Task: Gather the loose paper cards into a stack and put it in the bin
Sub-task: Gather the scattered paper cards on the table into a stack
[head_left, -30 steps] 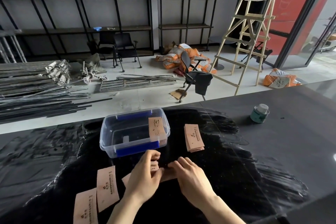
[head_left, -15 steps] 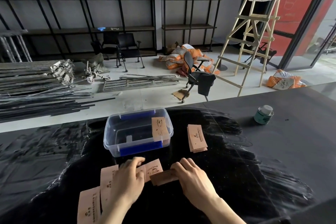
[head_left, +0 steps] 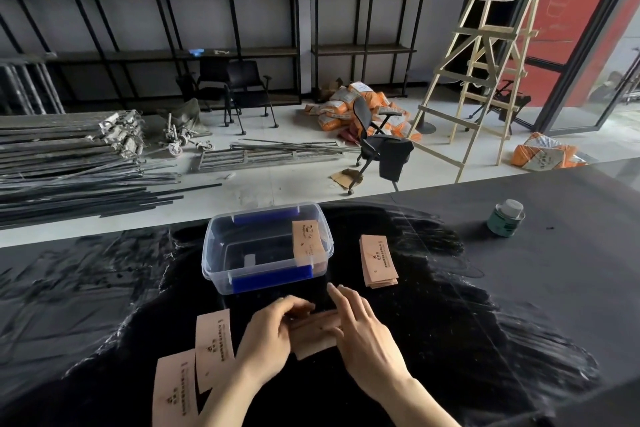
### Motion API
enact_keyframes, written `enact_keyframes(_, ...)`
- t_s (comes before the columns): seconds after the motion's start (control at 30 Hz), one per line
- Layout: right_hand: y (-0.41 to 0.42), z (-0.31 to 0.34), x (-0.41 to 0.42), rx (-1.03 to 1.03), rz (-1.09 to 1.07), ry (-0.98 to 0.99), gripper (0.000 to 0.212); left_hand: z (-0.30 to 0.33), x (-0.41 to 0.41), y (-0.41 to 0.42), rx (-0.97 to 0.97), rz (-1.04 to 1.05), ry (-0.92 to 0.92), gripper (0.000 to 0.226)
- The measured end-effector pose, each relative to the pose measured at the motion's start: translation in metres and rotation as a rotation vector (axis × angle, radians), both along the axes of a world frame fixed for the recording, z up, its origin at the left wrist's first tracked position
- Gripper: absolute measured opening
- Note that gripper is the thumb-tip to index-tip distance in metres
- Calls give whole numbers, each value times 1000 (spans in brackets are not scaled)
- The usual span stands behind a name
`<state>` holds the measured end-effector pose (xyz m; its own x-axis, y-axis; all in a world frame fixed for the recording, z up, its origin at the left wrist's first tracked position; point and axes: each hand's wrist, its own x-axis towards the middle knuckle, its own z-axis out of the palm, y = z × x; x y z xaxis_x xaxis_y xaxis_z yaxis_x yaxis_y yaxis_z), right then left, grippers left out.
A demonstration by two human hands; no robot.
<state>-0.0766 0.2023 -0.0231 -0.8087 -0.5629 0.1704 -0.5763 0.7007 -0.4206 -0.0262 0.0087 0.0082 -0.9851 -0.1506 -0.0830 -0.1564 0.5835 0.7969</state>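
Note:
A small stack of tan paper cards lies on the black table between my hands. My left hand grips its left end and my right hand presses on its right end. Two loose cards lie to the left: one beside my left wrist, another nearer the front edge. A clear plastic bin with blue clips stands just beyond my hands, with one card leaning against its right inner wall. A separate stack of cards lies to the right of the bin.
A green can with a white lid stands at the far right of the table. Beyond the table's far edge are metal rails on the floor, chairs, orange sacks and a wooden ladder.
My left hand reached left to a loose card, then came back to the right with it. Both hands now hold the stack together a little farther from me.

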Motion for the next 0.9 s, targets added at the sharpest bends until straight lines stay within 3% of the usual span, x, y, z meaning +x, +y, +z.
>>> enact_keyframes(0.17,0,-6,-3,63,51,91,52,-2,7,3,135,94,107,47)
enact_keyframes(0.27,-4,-3,-3,56,61,93,45,-8,16,-17,-159,416,211,28)
enact_keyframes(0.37,-11,-2,0,53,78,95,39,-8,27,-41,-560,609,-100,51)
enact_keyframes(0.43,-16,-3,2,55,81,88,38,-14,36,-51,-697,589,-260,68)
enact_keyframes(0.5,-20,-4,3,60,86,82,38,-21,43,-55,-752,545,-293,70)
enact_keyframes(0.73,-18,2,4,59,106,48,33,-16,31,-55,-516,429,-191,79)
enact_keyframes(0.9,-15,4,5,36,123,26,20,-17,26,-42,-139,310,23,57)
